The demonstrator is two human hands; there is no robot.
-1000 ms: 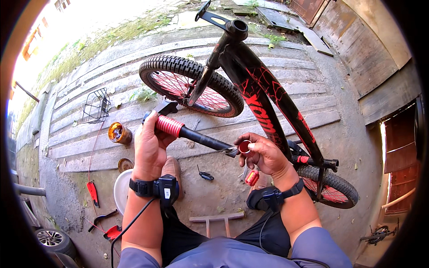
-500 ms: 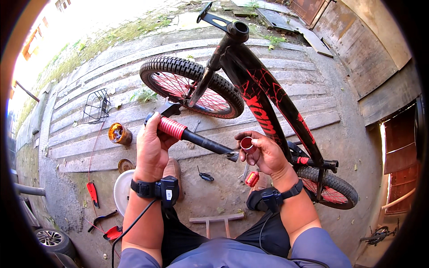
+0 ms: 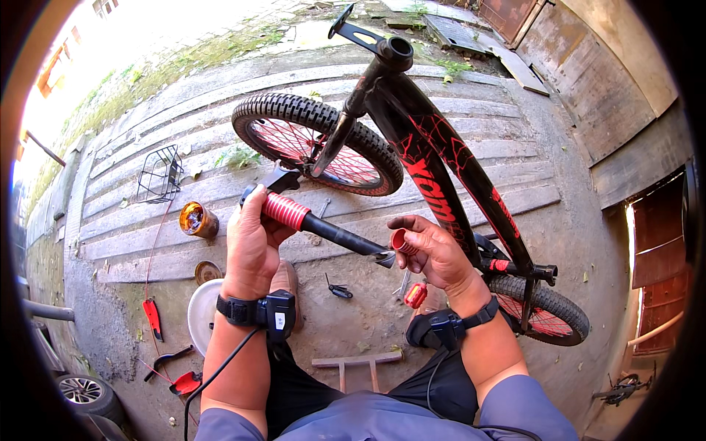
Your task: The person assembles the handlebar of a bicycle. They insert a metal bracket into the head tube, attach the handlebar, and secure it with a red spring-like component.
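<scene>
My left hand (image 3: 254,239) is closed around the upper end of a black bicycle handlebar stem (image 3: 338,234), at its red ribbed sleeve (image 3: 285,211). The tube slopes down to the right and ends in a slanted wedge close to my right hand (image 3: 435,253). Pinched between the thumb and fingers of that hand is a short red ribbed ring (image 3: 403,241), its open mouth tilted toward the stem. Ring and tube end are apart. Beyond my hands stands a black and red bicycle frame (image 3: 423,162) with an open head tube (image 3: 397,48) and no handlebar on it.
The front wheel (image 3: 316,140) leans beyond the stem. To the left are an amber grease jar (image 3: 197,220), its lid (image 3: 207,273), a wire basket (image 3: 159,175) and red-handled tools (image 3: 152,319). A small red part (image 3: 415,295) and a black part (image 3: 339,291) lie by my feet.
My right hand has turned the red ring so its mouth faces more to the left, toward the stem. The left hand keeps its hold on the stem.
</scene>
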